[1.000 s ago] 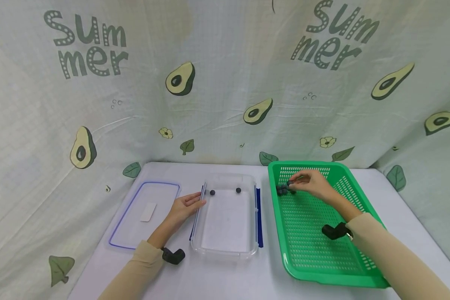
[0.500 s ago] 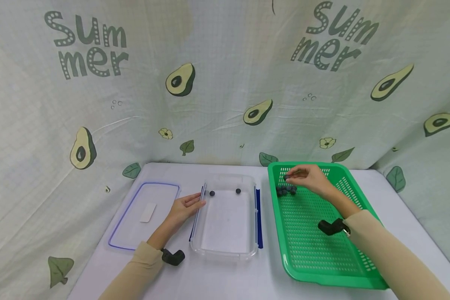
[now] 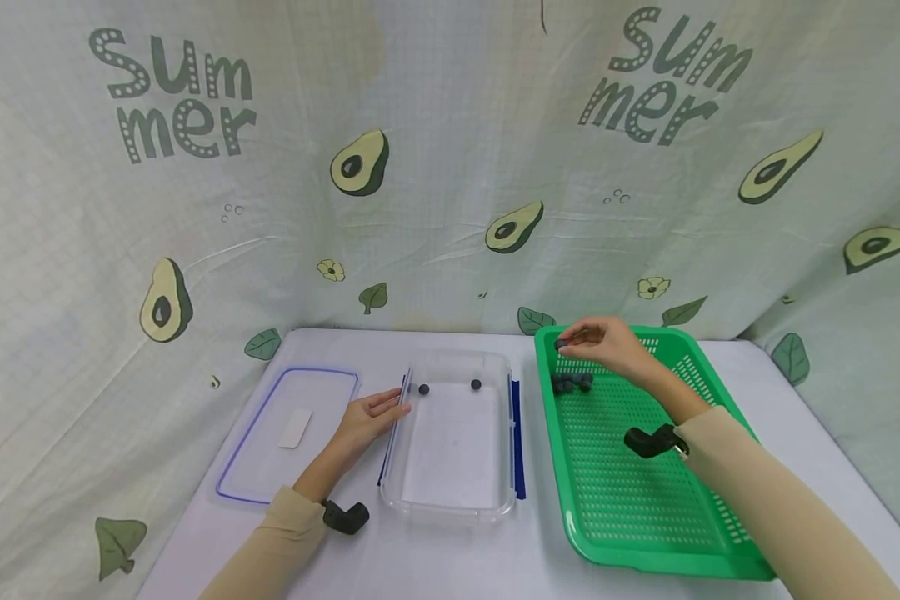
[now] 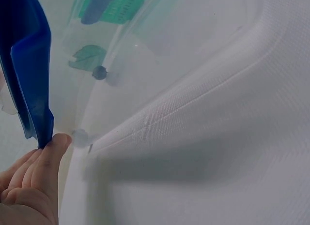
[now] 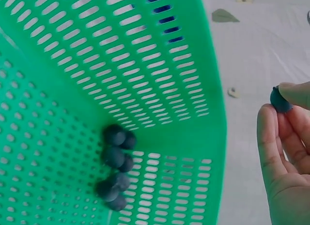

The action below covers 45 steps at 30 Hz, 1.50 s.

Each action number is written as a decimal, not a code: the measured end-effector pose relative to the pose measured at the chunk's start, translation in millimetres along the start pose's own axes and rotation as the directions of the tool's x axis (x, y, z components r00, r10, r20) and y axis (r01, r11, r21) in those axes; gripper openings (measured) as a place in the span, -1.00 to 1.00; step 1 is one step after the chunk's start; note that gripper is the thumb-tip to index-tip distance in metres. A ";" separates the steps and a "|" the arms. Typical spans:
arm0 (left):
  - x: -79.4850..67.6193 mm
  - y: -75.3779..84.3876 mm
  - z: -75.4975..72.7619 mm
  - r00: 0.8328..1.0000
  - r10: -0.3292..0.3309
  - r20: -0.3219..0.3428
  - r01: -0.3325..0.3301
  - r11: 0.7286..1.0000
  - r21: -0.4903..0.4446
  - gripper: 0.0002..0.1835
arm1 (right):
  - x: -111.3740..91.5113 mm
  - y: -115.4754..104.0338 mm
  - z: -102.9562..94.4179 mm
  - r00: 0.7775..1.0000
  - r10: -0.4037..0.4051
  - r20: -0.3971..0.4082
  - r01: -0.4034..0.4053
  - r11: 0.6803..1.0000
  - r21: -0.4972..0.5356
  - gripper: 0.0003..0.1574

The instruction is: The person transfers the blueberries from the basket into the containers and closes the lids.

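Note:
My right hand [image 3: 606, 343] pinches a blueberry [image 5: 280, 100] between thumb and fingertips, above the far left corner of the green basket [image 3: 663, 565]. Several more blueberries [image 5: 115, 157] lie clustered inside that basket against its wall. To the left stands a clear plastic container [image 3: 450, 508] with blue side latches. Two blueberries sit apart near its far end, one on the right [image 3: 476, 384] and one on the left [image 3: 423, 389]. My left hand [image 3: 367, 419] holds the container's left rim beside the blue latch [image 4: 33, 75], thumb over the edge and fingers outside.
A clear lid with a blue seal [image 3: 270, 500] lies flat on the white table [image 3: 450, 562] at the left. On it is a small white rectangle [image 3: 296, 428]. Behind the table hangs a printed cloth [image 3: 435, 250].
My right hand has lifted a blueberry from the cluster and moved up and left toward the basket's far left rim. The left hand has stayed on the container.

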<state>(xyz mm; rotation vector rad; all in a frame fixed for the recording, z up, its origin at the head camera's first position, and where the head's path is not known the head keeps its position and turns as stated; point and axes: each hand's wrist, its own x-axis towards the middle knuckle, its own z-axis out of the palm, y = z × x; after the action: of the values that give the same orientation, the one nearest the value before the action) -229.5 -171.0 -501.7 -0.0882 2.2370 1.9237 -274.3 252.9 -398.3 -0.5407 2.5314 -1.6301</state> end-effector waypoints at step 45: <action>2.5 5.0 -1.5 0.999 -0.029 0.027 0.030 0.999 -0.034 -0.37 | 79.1 -55.9 86.2 0.977 -0.115 0.179 0.114 0.993 0.017 -0.75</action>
<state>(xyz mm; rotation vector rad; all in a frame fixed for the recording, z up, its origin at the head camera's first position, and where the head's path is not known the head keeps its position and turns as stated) -232.9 -171.6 -497.1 -0.0989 2.1742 1.9367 -312.2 131.0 -375.9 -0.8086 2.4039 -1.5454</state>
